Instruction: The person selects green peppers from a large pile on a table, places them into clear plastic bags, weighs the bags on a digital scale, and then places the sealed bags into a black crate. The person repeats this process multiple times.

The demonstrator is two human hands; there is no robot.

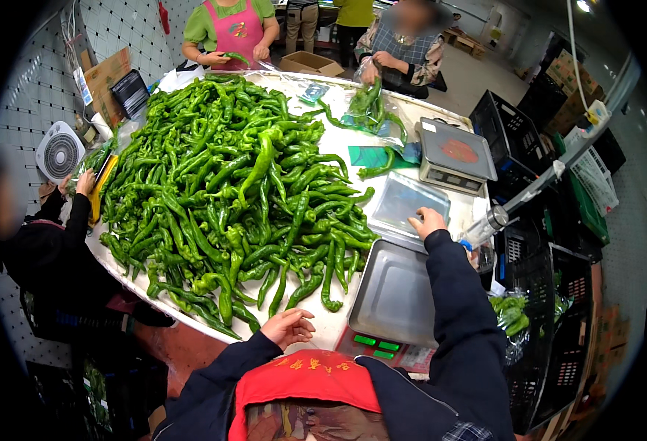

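A big heap of long green peppers (220, 184) covers much of the white table. By the heap's near edge is my left hand (290, 328), holding nothing, its fingers loosely bent and apart. My right hand (428, 222) reaches forward to a flat stack of clear plastic bags (404, 197); its fingertips rest at the stack's right side, thumb apart from the fingers. Between my arms sits a weighing scale with a bare metal pan (395, 290) and a lit green display (375, 345).
Another scale (455, 151) stands at the far right, near a bag of peppers (367, 110) handled by a co-worker. Other people work across the table and at the left. Black crates (511, 136) and a metal pole (580, 147) line the right side. A white fan (60, 152) is at left.
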